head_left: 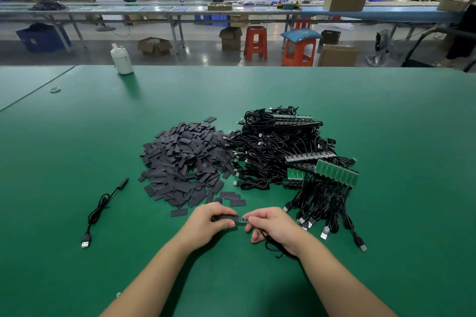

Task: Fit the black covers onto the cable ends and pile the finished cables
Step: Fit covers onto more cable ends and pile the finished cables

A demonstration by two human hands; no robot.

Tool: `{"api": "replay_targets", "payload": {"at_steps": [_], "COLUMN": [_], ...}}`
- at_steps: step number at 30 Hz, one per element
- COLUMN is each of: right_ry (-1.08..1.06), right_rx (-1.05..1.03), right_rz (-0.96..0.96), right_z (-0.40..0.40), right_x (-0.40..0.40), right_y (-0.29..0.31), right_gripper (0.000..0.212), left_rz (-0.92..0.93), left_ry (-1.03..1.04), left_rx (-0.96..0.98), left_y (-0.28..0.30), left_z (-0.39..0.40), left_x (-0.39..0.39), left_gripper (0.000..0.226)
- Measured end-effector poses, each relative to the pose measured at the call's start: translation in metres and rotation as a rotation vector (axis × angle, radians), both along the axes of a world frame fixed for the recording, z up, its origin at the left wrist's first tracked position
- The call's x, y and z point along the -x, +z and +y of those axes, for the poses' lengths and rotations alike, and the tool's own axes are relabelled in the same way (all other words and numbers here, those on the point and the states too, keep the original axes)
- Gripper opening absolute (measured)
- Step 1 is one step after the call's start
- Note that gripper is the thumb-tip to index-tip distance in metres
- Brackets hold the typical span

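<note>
Your left hand pinches a black cover w/ fingers curled round it. Right hand pinches the small green board at the cable end, cable trailing under the wrist. Both sit low over the tabletop, just in front of you, cover mouth meeting the board tip; looks like the slide-on step.

Handling, my read: cover is light, thin, soft sleeve, so it'll flatten if you squeeze the faces. Hold by the edges so the mouth stays open. Board is stiff but prob fragile at the cable joint; grip the board itself, not the wire, or it'll buckle.

Covers pile is beyond your left hand, unfinished cables beyond the right. One finished cable lies well apart on the left; pile there.
</note>
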State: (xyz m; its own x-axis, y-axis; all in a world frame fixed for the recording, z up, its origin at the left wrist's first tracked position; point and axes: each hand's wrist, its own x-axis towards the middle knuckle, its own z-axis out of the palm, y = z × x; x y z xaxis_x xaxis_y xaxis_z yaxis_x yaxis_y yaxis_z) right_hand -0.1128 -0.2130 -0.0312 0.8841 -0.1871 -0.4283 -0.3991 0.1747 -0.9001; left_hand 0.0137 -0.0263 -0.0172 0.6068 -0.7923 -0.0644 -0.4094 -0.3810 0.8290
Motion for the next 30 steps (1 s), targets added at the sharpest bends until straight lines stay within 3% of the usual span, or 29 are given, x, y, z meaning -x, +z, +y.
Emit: {"api": "replay_targets", "payload": {"at_steps": [13, 24, 30], "right_ry": [-0.026, 0.089, 0.145], "right_rx": [0.017, 0.164, 0.21], "right_rz": [0.003, -0.002, 0.038], "right_z": [0.001, 0.008, 0.002], "right_x": [-0.001, 0.001, -0.001], "right_y": [0.002, 0.01, 0.02], "right_gripper": [0.017, 0.024, 0.018], "left_rz": [0.084, -0.098, -0.037], "left_ry": [-0.003, -0.092, 0.002], "left_rx": [0.019, -0.044, 0.023], "left_y": [0.003, 0.004, 0.001], "left_z": [-0.005, -0.016, -0.012], "left_x": [0.0, 0.009, 0.009], "left_gripper": [0.02, 0.025, 0.018]}}
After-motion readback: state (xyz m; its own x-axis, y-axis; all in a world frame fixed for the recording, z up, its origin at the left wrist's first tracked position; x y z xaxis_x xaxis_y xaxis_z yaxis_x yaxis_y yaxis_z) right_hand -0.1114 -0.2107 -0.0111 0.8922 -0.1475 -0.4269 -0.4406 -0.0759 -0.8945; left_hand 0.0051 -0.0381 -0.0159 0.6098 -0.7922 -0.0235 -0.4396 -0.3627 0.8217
